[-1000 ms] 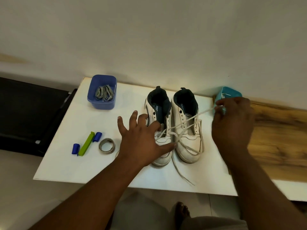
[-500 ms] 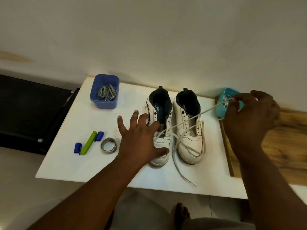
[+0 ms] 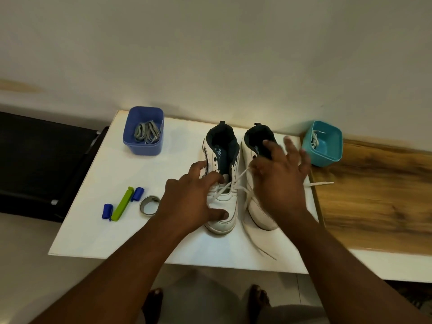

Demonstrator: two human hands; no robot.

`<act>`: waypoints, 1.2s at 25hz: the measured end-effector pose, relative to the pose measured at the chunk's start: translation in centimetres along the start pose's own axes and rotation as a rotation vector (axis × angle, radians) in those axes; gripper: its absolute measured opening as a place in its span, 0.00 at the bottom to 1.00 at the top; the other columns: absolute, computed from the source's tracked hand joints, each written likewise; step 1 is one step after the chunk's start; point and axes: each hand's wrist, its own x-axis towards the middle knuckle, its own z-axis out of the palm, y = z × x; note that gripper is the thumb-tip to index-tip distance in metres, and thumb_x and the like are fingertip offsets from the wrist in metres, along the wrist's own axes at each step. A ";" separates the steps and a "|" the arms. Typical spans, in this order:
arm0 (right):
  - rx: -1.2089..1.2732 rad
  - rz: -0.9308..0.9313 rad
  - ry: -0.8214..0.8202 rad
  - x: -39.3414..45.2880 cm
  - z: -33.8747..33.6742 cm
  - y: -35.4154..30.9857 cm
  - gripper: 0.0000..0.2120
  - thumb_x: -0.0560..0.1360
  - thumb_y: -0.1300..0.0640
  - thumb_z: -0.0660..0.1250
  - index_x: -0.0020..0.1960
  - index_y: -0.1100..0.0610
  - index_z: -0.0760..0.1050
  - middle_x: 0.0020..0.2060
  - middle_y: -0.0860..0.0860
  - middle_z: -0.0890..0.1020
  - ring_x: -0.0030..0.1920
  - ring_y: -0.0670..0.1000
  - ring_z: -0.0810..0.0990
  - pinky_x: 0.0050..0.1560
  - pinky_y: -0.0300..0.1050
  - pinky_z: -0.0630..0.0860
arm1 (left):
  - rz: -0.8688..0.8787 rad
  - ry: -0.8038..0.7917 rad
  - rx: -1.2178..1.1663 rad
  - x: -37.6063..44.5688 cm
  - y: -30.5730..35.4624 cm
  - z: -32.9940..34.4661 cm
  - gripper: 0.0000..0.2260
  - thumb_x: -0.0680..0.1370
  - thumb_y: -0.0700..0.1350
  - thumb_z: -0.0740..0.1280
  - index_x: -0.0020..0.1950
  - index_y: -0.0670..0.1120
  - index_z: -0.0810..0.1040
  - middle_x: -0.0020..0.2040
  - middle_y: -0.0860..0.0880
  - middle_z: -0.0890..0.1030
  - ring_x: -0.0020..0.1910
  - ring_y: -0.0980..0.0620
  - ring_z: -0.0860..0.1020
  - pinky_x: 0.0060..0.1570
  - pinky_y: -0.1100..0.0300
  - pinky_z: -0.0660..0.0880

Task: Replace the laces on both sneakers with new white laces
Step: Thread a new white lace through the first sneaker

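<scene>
Bins: two; blue bin (image 3: pixel 143 146) holds grey laces (image 3: pixel 148 133); teal bin (image 3: pixel 323 147) holds white laces (image 3: pixel 315 138)
Sneakers: two, mid-table; left sneaker (image 3: pixel 221 183), right sneaker (image 3: pixel 259 174)
Left hand (image 3: pixel 191 204): fingers spread, pressing left sneaker
Right hand (image 3: pixel 278 181): blurred over right sneaker; grip unclear

Two white leather sneakers (image 3: pixel 236 181) stand mid-table (image 3: pixel 98 230), heels toward its back edge; the blue plastic tub (image 3: pixel 143 146) sits at the back left corner; the teal plastic tub (image 3: pixel 323 153) past the right edge.
</scene>
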 end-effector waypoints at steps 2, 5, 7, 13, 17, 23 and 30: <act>0.027 0.230 0.199 1.3 -2.3 2.5 0.05 0.78 0.51 0.67 0.52 0.49 0.80 0.70 0.55 0.75 0.76 0.64 0.64 0.75 0.69 0.56 | -0.003 0.021 0.028 0.0 0.2 0.1 0.36 0.65 0.72 0.72 0.69 0.65 0.66 0.80 0.53 0.55 0.69 0.47 0.72 0.65 0.45 0.67; 0.087 0.395 0.194 1.4 -3.2 3.3 0.12 0.77 0.51 0.67 0.60 0.48 0.79 0.74 0.57 0.68 0.78 0.66 0.58 0.76 0.71 0.54 | -0.009 0.038 0.017 0.1 0.1 0.2 0.36 0.64 0.72 0.73 0.69 0.65 0.65 0.80 0.53 0.56 0.69 0.47 0.72 0.67 0.44 0.64; 0.079 0.181 -0.010 0.0 -1.2 1.0 0.16 0.77 0.50 0.71 0.64 0.46 0.78 0.79 0.57 0.63 0.81 0.65 0.50 0.77 0.68 0.45 | -0.005 0.032 -0.001 0.2 0.0 0.3 0.37 0.64 0.72 0.74 0.70 0.66 0.65 0.80 0.53 0.55 0.69 0.47 0.72 0.66 0.44 0.65; 0.136 -0.039 -0.248 -0.5 1.5 -1.8 0.09 0.80 0.46 0.66 0.52 0.45 0.85 0.80 0.53 0.63 0.83 0.61 0.46 0.79 0.63 0.41 | -0.004 0.043 -0.013 0.4 -0.1 0.4 0.38 0.63 0.73 0.74 0.69 0.66 0.65 0.79 0.54 0.55 0.69 0.48 0.72 0.65 0.45 0.66; 0.076 -0.068 -0.236 -0.2 0.5 -1.2 0.04 0.79 0.50 0.70 0.50 0.45 0.85 0.77 0.52 0.69 0.82 0.61 0.52 0.79 0.66 0.43 | -0.009 0.046 0.016 0.4 -0.1 0.2 0.37 0.63 0.73 0.73 0.68 0.65 0.66 0.79 0.54 0.56 0.69 0.48 0.72 0.65 0.45 0.66; -0.104 0.139 0.011 0.2 -1.1 1.3 0.09 0.78 0.56 0.68 0.58 0.55 0.81 0.70 0.60 0.72 0.76 0.67 0.62 0.75 0.70 0.56 | -0.010 0.092 0.036 0.1 0.1 0.4 0.36 0.63 0.73 0.73 0.67 0.65 0.67 0.77 0.53 0.59 0.68 0.47 0.72 0.64 0.45 0.66; 0.034 -0.078 -0.184 -0.1 0.7 -0.7 0.05 0.77 0.50 0.72 0.52 0.45 0.84 0.79 0.54 0.66 0.82 0.63 0.50 0.78 0.68 0.45 | -0.001 0.090 0.079 0.2 0.1 0.7 0.39 0.65 0.74 0.70 0.73 0.65 0.63 0.79 0.51 0.58 0.72 0.45 0.67 0.67 0.44 0.65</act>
